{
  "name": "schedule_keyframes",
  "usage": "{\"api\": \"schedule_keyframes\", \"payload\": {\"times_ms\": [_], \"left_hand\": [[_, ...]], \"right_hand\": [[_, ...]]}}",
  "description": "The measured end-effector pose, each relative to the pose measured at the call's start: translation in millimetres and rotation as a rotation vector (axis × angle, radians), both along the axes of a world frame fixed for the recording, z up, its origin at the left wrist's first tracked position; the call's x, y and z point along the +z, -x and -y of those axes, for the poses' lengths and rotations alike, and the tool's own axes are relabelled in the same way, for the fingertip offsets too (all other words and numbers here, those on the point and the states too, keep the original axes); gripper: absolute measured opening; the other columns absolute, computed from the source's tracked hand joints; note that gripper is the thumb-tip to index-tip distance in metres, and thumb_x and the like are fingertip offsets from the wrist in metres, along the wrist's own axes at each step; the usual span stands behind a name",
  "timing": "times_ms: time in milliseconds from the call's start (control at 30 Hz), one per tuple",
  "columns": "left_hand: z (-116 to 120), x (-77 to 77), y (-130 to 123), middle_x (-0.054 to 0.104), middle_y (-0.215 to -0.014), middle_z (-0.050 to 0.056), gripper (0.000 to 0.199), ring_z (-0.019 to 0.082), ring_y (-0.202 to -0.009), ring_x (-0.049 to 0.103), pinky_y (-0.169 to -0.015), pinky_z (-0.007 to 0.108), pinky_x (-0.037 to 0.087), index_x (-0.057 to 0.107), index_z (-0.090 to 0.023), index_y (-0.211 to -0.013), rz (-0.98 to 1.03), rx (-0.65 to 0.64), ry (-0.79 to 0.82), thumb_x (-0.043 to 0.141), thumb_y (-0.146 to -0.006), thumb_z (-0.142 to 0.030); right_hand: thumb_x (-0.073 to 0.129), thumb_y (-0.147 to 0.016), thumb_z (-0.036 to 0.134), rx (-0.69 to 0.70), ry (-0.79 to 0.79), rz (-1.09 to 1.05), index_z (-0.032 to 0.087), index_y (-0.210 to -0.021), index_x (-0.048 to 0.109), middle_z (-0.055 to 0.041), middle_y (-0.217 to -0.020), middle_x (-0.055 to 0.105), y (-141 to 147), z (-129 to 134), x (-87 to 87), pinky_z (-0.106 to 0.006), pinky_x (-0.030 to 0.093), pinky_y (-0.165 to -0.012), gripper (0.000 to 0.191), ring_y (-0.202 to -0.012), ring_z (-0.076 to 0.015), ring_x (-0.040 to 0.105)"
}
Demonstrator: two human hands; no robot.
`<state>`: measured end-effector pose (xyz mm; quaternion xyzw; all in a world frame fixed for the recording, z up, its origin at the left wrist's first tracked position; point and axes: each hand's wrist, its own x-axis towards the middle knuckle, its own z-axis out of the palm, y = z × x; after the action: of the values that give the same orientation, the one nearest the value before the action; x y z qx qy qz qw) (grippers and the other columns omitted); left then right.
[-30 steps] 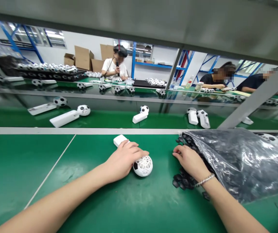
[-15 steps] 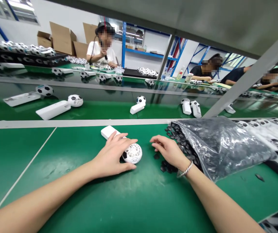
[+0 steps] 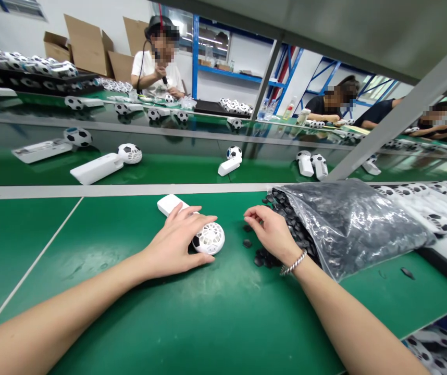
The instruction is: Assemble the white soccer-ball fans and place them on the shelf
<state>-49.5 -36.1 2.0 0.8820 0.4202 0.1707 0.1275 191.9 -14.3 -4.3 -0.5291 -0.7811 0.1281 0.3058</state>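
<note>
On the green table [image 3: 208, 323], a white piece with a ball-shaped, openwork head [image 3: 210, 238] lies under my left hand [image 3: 176, 237]. The fingers of that hand wrap over the neck of the piece, thumb against the near side of the ball. My right hand [image 3: 271, 232] hovers to the right, beside a heap of small black pieces [image 3: 294, 219] that spill from a clear plastic bag [image 3: 356, 224]. Its thumb and fingertips are pinched together; anything between them is too small to make out. A few loose black pieces lie below and left of it.
Beyond a pale rail [image 3: 106, 190], several white pieces with football heads lie on a green belt [image 3: 184, 169]. A tray of similar pieces [image 3: 442, 216] is at the right. A slanted metal post [image 3: 395, 114] stands behind the bag. Other people sit across.
My right hand's fingers have drawn closer together near the black pieces. A loose black piece now shows below it. The pieces on the belt have shifted slightly right.
</note>
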Motion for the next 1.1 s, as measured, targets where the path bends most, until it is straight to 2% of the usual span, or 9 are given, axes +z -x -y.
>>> {"api": "schedule_keyframes", "payload": {"times_ms": [200, 367, 533, 667, 800, 900, 1033, 1100], "left_hand": [[0, -1.6, 1, 0.048, -0.126, 0.004, 0.071, 0.028, -0.125, 0.026, -0.106, 0.052, 0.008, 0.036, -0.027, -0.127, 0.009, 0.011, -0.007, 0.060, -0.067, -0.054], [0, -1.9, 0, 0.047, -0.127, 0.004, 0.070, 0.028, -0.126, 0.026, -0.106, 0.052, 0.008, 0.035, -0.027, -0.127, 0.007, 0.022, -0.005, 0.060, -0.067, -0.054], [1, -0.8, 0, 0.048, -0.126, 0.005, 0.070, 0.028, -0.126, 0.026, -0.106, 0.052, 0.007, 0.036, -0.026, -0.128, 0.012, 0.017, -0.002, 0.059, -0.068, -0.054], [2, -0.7, -1, 0.048, -0.126, 0.005, 0.069, 0.028, -0.126, 0.026, -0.106, 0.051, 0.007, 0.036, -0.026, -0.127, 0.011, 0.022, 0.005, 0.059, -0.068, -0.053], [6, -1.1, -5, 0.049, -0.125, 0.004, 0.068, 0.029, -0.124, 0.028, -0.105, 0.052, 0.009, 0.039, -0.026, -0.125, 0.040, 0.057, -0.005, 0.062, -0.067, -0.051], [11, 1.1, -10, 0.051, -0.120, 0.004, 0.066, 0.029, -0.120, 0.032, -0.103, 0.051, 0.014, 0.041, -0.026, -0.122, 0.047, 0.107, -0.023, 0.063, -0.065, -0.050], [15, 5.7, -15, 0.056, -0.109, 0.004, 0.065, 0.027, -0.108, 0.041, -0.096, 0.047, 0.025, 0.045, -0.025, -0.118, 0.035, 0.134, -0.045, 0.064, -0.062, -0.053], [14, 6.5, -15, 0.057, -0.107, 0.004, 0.065, 0.027, -0.105, 0.041, -0.093, 0.046, 0.026, 0.046, -0.025, -0.117, 0.037, 0.130, -0.051, 0.064, -0.062, -0.054]], "right_hand": [[0.050, -0.081, 0.020, -0.039, 0.004, 0.162, 0.020, -0.081, 0.060, -0.0020, -0.080, 0.058, -10, -3, 3.5, -0.026, 0.044, -0.070, 0.010, -0.073, -0.0139, 0.055], [0.056, -0.079, 0.023, 0.050, 0.058, 0.397, 0.022, -0.086, 0.064, -0.0031, -0.086, 0.063, -9, 2, 10.3, -0.031, 0.042, -0.078, 0.011, -0.086, -0.0189, 0.054], [0.045, -0.084, 0.018, 0.069, 0.016, 0.518, 0.017, -0.093, 0.064, -0.0080, -0.086, 0.063, -4, 3, 6.4, -0.033, 0.043, -0.076, 0.021, -0.086, -0.0214, 0.055], [0.040, -0.084, 0.013, 0.061, 0.015, 0.392, 0.014, -0.101, 0.060, -0.0099, -0.091, 0.060, -2, 1, 2.4, -0.033, 0.044, -0.080, 0.026, -0.088, -0.0206, 0.055], [0.044, -0.084, 0.019, 0.161, 0.070, 0.035, 0.021, -0.095, 0.057, -0.0034, -0.090, 0.061, 6, 11, 8.6, -0.029, 0.046, -0.076, 0.017, -0.082, -0.0149, 0.057], [0.046, -0.084, 0.022, 0.246, 0.101, -0.141, 0.021, -0.092, 0.055, -0.0018, -0.088, 0.061, 15, 24, 16.0, -0.027, 0.047, -0.073, 0.012, -0.080, -0.0136, 0.057], [0.048, -0.083, 0.021, 0.288, 0.095, -0.202, 0.022, -0.102, 0.052, -0.0022, -0.091, 0.060, 23, 34, 20.6, -0.027, 0.046, -0.076, 0.019, -0.082, -0.0135, 0.057], [0.046, -0.084, 0.021, 0.319, 0.114, -0.193, 0.024, -0.105, 0.052, -0.0023, -0.094, 0.061, 23, 36, 20.7, -0.029, 0.046, -0.079, 0.022, -0.085, -0.0140, 0.057]]}}
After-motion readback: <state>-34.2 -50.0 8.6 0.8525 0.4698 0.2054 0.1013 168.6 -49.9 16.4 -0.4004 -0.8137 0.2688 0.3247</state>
